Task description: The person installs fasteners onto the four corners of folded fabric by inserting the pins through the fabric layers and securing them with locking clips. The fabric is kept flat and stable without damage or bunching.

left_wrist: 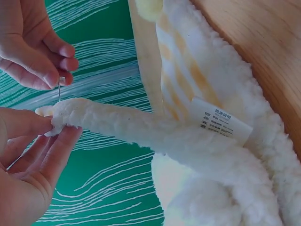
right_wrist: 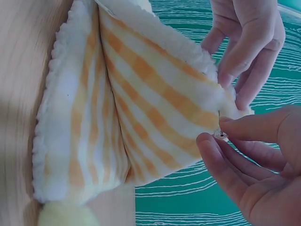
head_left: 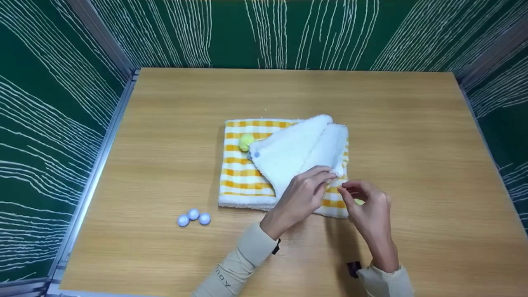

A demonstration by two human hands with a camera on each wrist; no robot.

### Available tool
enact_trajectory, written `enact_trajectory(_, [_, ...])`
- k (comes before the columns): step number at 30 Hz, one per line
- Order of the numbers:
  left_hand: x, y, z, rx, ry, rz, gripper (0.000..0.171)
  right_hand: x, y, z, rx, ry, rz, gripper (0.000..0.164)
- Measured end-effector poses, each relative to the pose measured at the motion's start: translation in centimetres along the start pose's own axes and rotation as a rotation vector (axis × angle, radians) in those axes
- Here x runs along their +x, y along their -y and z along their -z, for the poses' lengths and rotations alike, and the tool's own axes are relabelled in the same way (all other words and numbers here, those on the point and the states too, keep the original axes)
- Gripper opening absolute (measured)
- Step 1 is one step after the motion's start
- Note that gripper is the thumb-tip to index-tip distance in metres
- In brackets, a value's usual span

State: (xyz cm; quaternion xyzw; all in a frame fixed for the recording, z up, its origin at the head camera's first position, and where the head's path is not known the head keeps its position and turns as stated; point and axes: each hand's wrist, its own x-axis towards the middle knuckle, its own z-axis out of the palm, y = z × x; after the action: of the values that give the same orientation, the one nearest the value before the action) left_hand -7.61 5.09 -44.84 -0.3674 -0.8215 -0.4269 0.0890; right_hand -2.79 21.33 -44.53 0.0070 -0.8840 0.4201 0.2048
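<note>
A yellow-and-white checked blanket (head_left: pixel 243 181) with white fleece backing lies folded on the table, one fleece flap (head_left: pixel 288 152) turned over it. My left hand (head_left: pixel 303 187) pinches a raised corner of the blanket between thumb and fingers, also seen in the left wrist view. My right hand (head_left: pixel 371 210) is close by on the right, pinching a thin metal pin (right_wrist: pixel 219 127) with a clear head between thumb and index finger. In the left wrist view the pin (left_wrist: pixel 59 92) points down at the fleece corner; whether its tip has entered cannot be told.
Three pale blue round pieces (head_left: pixel 194 214) sit together at the table's left front. A similar blue piece (head_left: pixel 256 154) is on the flap's left corner, beside a yellow-green pompom (head_left: pixel 246 141). Another pompom (head_left: pixel 359 202) is partly hidden by my right hand. Green patterned walls (head_left: pixel 231 33) surround the table.
</note>
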Motion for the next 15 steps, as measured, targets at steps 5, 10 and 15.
enact_trajectory(5, [-0.02, -0.07, -0.09, -0.011, 0.016, -0.005, 0.023, 0.0, -0.04, -0.33, 0.008, -0.008, 0.006, 0.01])
enact_trajectory(10, [0.01, -0.2, -0.29, -0.005, 0.033, -0.02, 0.023, -0.05, -0.03, -0.62, 0.015, -0.022, 0.012, 0.01])
enact_trajectory(15, [-0.11, -0.15, -0.51, -0.015, 0.051, -0.018, 0.023, -0.03, -0.04, -0.98, 0.031, -0.023, 0.006, 0.01])
